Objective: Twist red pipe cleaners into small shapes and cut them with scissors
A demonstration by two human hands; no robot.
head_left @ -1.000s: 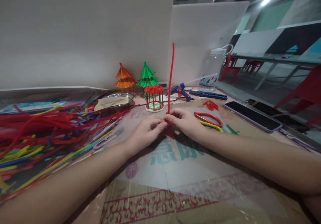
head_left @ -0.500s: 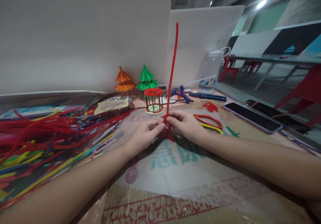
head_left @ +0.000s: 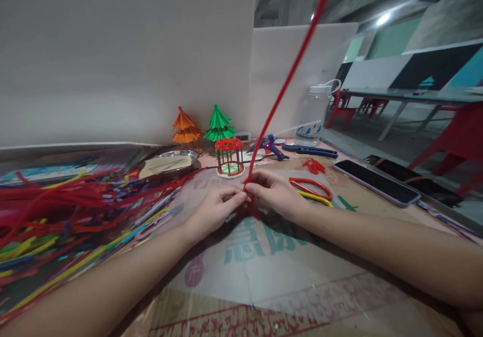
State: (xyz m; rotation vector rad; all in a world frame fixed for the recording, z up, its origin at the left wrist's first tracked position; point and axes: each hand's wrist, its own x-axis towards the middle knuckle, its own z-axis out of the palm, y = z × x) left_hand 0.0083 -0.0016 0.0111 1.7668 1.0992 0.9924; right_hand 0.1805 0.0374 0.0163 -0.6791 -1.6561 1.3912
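Observation:
A long red pipe cleaner [head_left: 284, 88] rises from between my fingers and slants up to the right, out of the top of the view. My right hand [head_left: 277, 194] pinches it near its lower end. My left hand [head_left: 219, 205] meets it there, thumb and fingertips closed on the same red work, whose lower part is mostly hidden by my fingers. Just behind my hands stands a small round pavilion frame [head_left: 229, 157] with a red top ring and brown posts. Beside my right hand lie scissors [head_left: 311, 188] with red and yellow handles.
Many coloured pipe cleaners [head_left: 56, 206] are heaped at the left. At the back stand an orange tiered roof [head_left: 184, 125], a green one [head_left: 218, 123], a blue glue gun [head_left: 273, 147] and a water bottle [head_left: 312, 115]. A phone [head_left: 377, 182] and red short pieces [head_left: 314, 166] lie right.
The red pipe cleaner has swung from nearly upright to a slant toward the upper right, its top now out of view. Both hands keep their pinch at its base.

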